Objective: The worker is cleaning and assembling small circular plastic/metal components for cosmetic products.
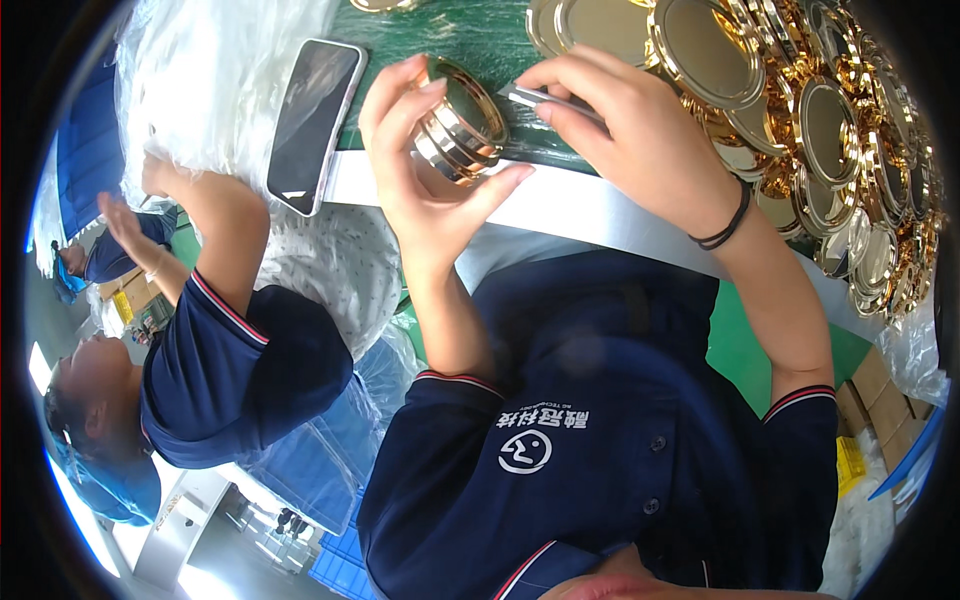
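My left hand (pixel 415 185) is closed round a shiny gold round metal part (pixel 460 125), tilted on its edge, with stepped rims and a dark reflective face. Its fingers lie over the far side and the thumb reaches along the near side. Just to the right, my right hand (pixel 635 125) pinches a thin, flat grey strip (pixel 555 103) between thumb and fingers. The strip's tip points at the gold part with a small gap between them. Exactly what kind of tool the strip is, I cannot make out.
A heap of similar gold round parts (pixel 830 150) covers the right side of the green-topped table (pixel 440 35). On the left lie a dark-screened phone (pixel 315 125) and clear plastic wrapping (pixel 215 90). A co-worker (pixel 250 370) in a navy shirt sits to the left.
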The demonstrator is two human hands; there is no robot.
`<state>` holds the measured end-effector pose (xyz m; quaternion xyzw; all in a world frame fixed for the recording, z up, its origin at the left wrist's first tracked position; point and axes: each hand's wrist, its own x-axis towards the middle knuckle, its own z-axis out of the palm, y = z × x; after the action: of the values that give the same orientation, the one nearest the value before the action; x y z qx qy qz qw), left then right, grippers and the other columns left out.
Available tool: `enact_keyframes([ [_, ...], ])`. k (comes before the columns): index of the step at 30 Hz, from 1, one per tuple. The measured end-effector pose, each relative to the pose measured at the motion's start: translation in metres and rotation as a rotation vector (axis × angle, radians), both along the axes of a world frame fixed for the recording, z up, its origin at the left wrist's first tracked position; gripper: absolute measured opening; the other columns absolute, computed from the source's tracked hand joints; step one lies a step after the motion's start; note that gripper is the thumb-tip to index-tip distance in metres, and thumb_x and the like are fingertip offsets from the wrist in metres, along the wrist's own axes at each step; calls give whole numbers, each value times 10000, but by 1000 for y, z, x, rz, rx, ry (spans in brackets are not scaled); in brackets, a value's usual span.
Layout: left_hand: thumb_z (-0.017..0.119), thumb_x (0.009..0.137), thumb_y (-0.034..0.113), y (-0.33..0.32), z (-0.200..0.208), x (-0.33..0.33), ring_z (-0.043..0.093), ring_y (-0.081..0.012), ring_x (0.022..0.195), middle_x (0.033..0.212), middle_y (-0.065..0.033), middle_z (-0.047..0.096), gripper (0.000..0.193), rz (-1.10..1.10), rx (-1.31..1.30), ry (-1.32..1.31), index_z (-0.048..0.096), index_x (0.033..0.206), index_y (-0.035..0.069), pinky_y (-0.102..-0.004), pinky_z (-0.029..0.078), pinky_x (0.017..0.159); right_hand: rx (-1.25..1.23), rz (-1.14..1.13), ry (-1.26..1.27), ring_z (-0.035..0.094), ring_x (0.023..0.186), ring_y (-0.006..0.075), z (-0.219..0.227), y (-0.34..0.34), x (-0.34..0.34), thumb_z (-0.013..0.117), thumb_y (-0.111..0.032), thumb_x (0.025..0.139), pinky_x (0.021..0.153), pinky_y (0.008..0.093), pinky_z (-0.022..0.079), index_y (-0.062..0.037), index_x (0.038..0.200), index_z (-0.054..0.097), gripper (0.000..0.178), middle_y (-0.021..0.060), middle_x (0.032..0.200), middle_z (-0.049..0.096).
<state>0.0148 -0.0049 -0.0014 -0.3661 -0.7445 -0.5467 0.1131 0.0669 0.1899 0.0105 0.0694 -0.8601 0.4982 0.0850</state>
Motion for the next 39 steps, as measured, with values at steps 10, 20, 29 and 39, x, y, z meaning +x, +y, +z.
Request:
enact_keyframes([
  [10,707,810,196,-12,-2,-9,470,-320,1248,1323,-213,487,400,-64,191,-170,584,1149,22,-438,365,1049,24,-5,-17,628,821,344,3,-5,-4,610,-149,890,707,425,506,-50,1030,614,172,131,931,617],
  [20,800,675,103,-15,6,-11,475,-302,1261,1322,-210,498,569,-54,97,-192,572,1187,10,-413,384,1044,46,-6,-3,633,832,338,3,-7,-6,613,-156,887,714,424,511,-65,1034,612,173,119,949,631],
  [29,829,657,92,-8,7,-4,511,-307,1238,1338,-232,501,756,-132,287,-445,470,1309,-44,-411,402,1048,59,-2,-33,640,823,332,5,-6,-4,617,-155,883,711,422,516,-76,1034,612,170,110,950,634],
  [39,838,622,38,-10,4,-6,476,-315,1267,1424,-218,391,837,97,144,-195,443,1357,-21,-416,393,1047,51,-7,-17,643,822,329,4,-8,-5,627,-155,876,710,418,521,-77,1038,619,180,106,954,641],
])
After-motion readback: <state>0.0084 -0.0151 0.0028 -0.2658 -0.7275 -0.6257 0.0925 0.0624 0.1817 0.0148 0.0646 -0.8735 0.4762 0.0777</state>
